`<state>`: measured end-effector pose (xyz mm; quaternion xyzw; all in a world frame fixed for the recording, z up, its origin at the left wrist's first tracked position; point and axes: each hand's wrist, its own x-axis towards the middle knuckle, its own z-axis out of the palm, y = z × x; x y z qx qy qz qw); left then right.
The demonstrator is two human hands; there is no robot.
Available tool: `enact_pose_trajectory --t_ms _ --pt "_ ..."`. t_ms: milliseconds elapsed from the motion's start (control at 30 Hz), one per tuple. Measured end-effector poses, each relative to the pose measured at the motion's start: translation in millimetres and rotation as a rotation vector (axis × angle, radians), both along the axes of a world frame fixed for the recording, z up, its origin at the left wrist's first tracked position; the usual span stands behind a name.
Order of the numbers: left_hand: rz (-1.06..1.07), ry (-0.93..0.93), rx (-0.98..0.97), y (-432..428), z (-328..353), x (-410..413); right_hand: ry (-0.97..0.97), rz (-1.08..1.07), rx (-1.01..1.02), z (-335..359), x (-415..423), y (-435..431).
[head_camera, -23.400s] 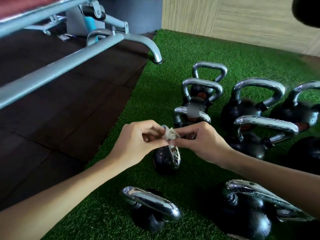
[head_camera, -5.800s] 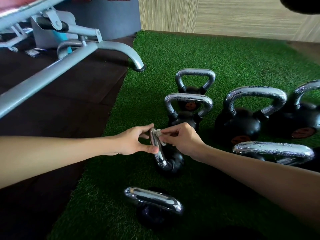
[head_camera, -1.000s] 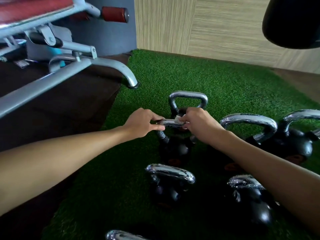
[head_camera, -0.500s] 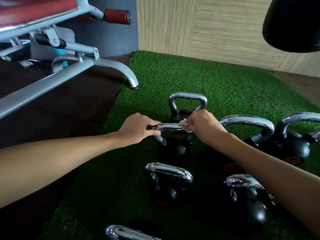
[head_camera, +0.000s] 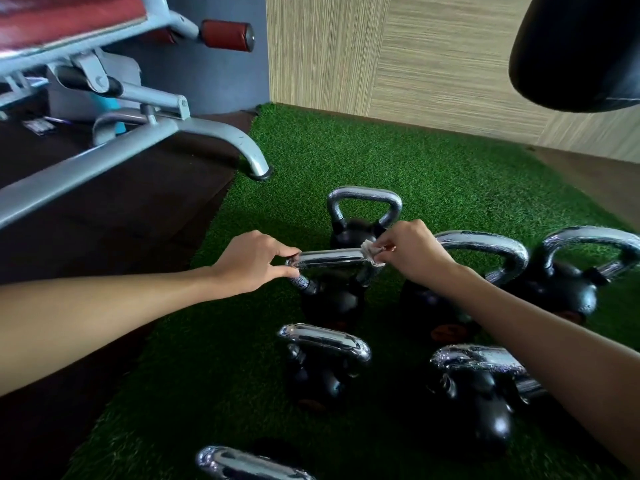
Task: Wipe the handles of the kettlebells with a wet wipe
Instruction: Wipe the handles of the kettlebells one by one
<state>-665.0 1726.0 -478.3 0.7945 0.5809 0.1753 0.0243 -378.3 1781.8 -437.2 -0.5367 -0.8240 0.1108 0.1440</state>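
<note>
On green artificial turf (head_camera: 381,161), pinching the left corner of the black kettlebell's (head_camera: 332,301) chrome handle (head_camera: 329,259) with the left hand (head_camera: 254,259); with the right hand (head_camera: 412,252), pinching the crumpled white wet wipe (head_camera: 370,252), now slid along to the right corner. Probably finishing this top bar.

Soft, even daylight comes from the far side: the green artificial turf (head_camera: 398,161) is brightest near the beige striped wall panel (head_camera: 433,64) and darkens toward the viewer. The dark brown rubber floor (head_camera: 104,237) and the black cast-iron kettlebell bodies (head_camera: 332,299) are underexposed, with little detail. Bright specular streaks mark every polished chrome kettlebell handle (head_camera: 329,259). Wide-angle distortion leans the wall seams; the grey steel bench frame (head_camera: 104,157) is slightly blurred, and the crumpled white wet wipe (head_camera: 370,252) is too soft to resolve.
</note>
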Motion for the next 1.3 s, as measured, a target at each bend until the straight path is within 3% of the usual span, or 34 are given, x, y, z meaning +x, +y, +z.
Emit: enact_pose_trajectory --t_ms 133,333,500,667,767,1033,1233,1300 --pt "-0.002 -0.015 0.001 3.6 -2.7 -1.7 0.057 -0.04 0.026 -1.7 -0.3 -1.5" --pt "-0.014 -0.102 -0.005 7.0 -8.1 -6.7 0.076 -0.087 -0.128 -13.9 18.8 6.5" --pt "-0.028 -0.137 -0.007 1.9 -13.5 -15.7 0.129 -0.072 -0.138 -23.9 21.6 13.1" --pt "-0.015 -0.134 0.013 -4.9 -18.1 -20.0 -0.028 -0.025 -0.333 -46.5 4.8 15.4" --pt "-0.007 -0.157 0.008 -5.3 -17.8 -19.2 -0.026 -0.015 -0.361 -45.9 2.4 18.6" --pt "-0.078 -0.205 -0.087 22.2 11.8 7.8 0.302 -0.118 -0.215 -7.6 30.4 12.5" --pt "-0.102 -0.05 -0.145 42.8 26.1 23.4 0.516 -0.104 -0.27 10.8 -0.7 10.8" --pt "-0.091 -0.137 -0.179 41.2 31.0 25.4 0.599 -0.103 -0.333 11.4 -15.3 9.7"
